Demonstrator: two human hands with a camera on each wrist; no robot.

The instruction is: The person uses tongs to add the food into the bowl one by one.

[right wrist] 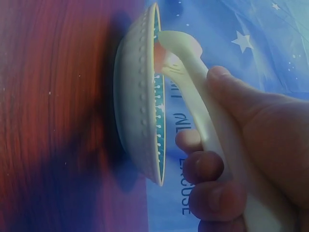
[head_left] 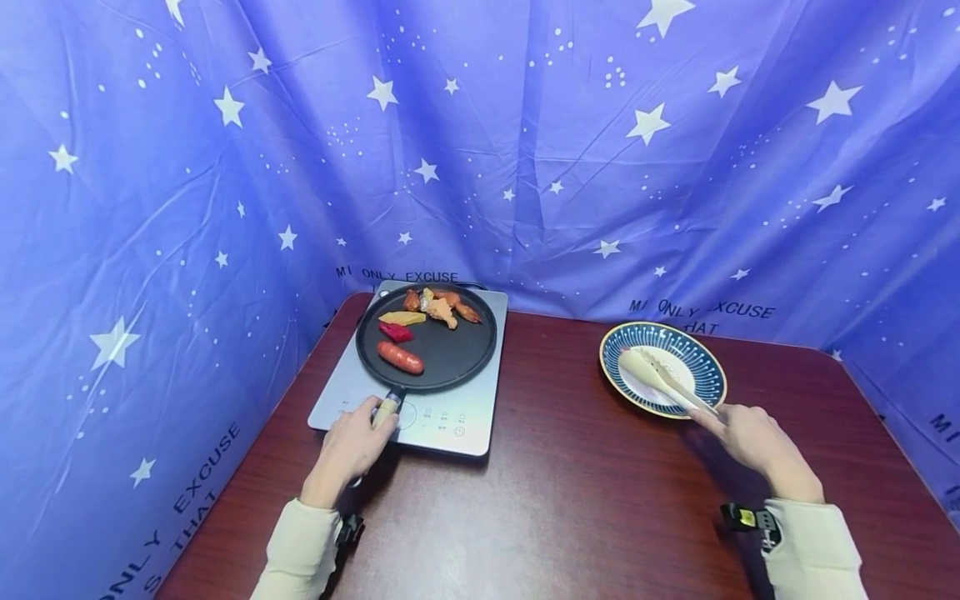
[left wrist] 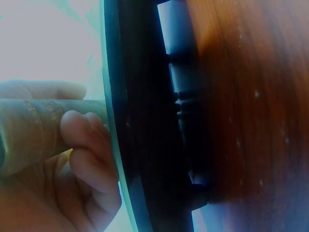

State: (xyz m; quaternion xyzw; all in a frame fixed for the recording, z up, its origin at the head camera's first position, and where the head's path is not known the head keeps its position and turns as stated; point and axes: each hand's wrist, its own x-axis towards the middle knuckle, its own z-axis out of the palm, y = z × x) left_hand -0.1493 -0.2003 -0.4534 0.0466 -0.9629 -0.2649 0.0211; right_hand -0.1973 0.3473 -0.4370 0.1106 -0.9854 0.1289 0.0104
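Observation:
My left hand (head_left: pixel 358 442) grips the wooden-looking handle (left wrist: pixel 34 123) of a round black frying pan (head_left: pixel 450 358), which sits on a silver induction cooker (head_left: pixel 480 417). In the pan lie a sausage (head_left: pixel 401 357), a red piece (head_left: pixel 396 332), a yellow piece (head_left: pixel 402 317) and several browned pieces of food (head_left: pixel 441 312) at the far side. Over on the right, my right hand (head_left: pixel 759 439) holds cream tongs (right wrist: pixel 212 106), their heads over a blue-patterned plate (head_left: pixel 615 379). A pinkish thing (right wrist: pixel 158 55) shows at the tong heads, mostly hidden; I cannot tell what it is.
Both the cooker and the plate stand on a dark red-brown wooden table (head_left: pixel 555 467), with a wide stretch of tabletop between them. A blue curtain (head_left: pixel 480 167) with white stars hangs behind and to the sides, close to the table's edges.

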